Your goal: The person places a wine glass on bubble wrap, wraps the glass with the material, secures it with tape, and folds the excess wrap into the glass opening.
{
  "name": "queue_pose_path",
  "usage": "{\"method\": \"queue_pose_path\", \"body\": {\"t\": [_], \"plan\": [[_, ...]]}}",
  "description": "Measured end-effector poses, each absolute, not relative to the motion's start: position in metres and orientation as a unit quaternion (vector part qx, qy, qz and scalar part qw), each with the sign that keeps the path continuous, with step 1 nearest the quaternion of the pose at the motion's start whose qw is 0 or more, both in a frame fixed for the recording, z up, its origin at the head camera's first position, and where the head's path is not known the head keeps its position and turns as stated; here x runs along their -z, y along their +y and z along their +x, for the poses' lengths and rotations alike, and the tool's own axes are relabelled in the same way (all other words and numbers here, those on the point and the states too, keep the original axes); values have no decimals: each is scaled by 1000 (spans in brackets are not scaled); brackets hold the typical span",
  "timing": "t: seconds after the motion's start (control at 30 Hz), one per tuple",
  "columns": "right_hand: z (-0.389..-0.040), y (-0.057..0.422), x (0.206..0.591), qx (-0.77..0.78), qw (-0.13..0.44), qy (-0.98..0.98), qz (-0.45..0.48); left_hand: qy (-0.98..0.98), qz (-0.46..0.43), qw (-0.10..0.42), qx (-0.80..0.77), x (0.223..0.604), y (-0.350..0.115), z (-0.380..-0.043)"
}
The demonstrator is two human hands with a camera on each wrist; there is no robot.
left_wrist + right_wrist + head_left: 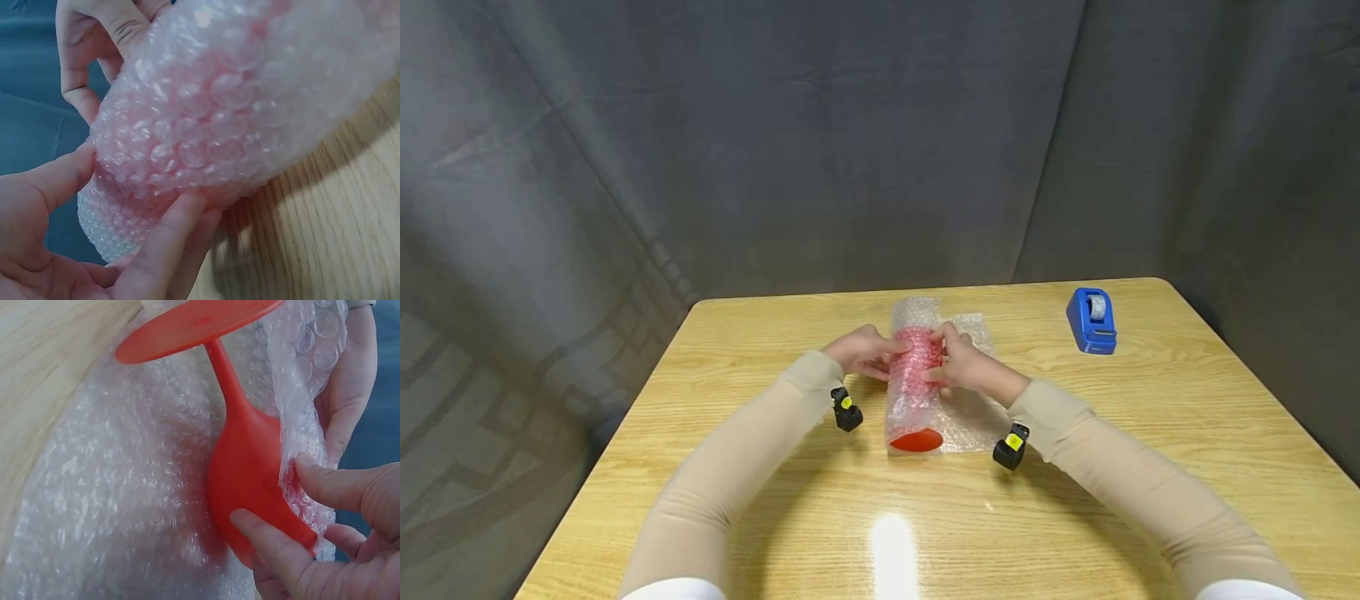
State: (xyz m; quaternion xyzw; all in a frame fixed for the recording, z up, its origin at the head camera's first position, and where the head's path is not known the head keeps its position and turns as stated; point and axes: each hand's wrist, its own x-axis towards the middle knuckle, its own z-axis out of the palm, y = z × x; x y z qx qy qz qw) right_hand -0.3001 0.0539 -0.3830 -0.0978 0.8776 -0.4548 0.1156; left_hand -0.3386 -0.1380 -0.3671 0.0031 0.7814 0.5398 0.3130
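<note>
Red goblet [247, 456] held sideways on tabletop [805, 517], partly covered by bubble wrap [970, 423]. Wrapped side gripped between thumb and fingers of left hand [863, 350]; wrap edge pinched against goblet by right hand [964, 363]. Blue tape dispenser [1087, 321] placed apart.

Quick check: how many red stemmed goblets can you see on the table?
1. The red stemmed goblet lies on its side, partly rolled in clear bubble wrap, between the person's left hand and right hand. The wrap could hide more; none shows.
</note>
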Motion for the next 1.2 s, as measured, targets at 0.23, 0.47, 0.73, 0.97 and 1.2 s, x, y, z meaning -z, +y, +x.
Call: {"method": "queue_pose_path", "body": {"t": [0.23,0.47,0.73,0.97,1.2], "plan": [[-295,56,377,347,75,930,-97,814,24,292,-502,361,-132,-334],[-297,51,369,357,97,919,-137,820,27,287,-494,361,-130,-332],[-301,43,371,533,200,820,-48,819,28,287,-495,361,-128,-333],[-300,44,370,543,218,811,-30,825,34,289,-484,362,-129,-332],[-301,44,373,543,202,815,-27,823,43,285,-489,362,-129,-332]]}}
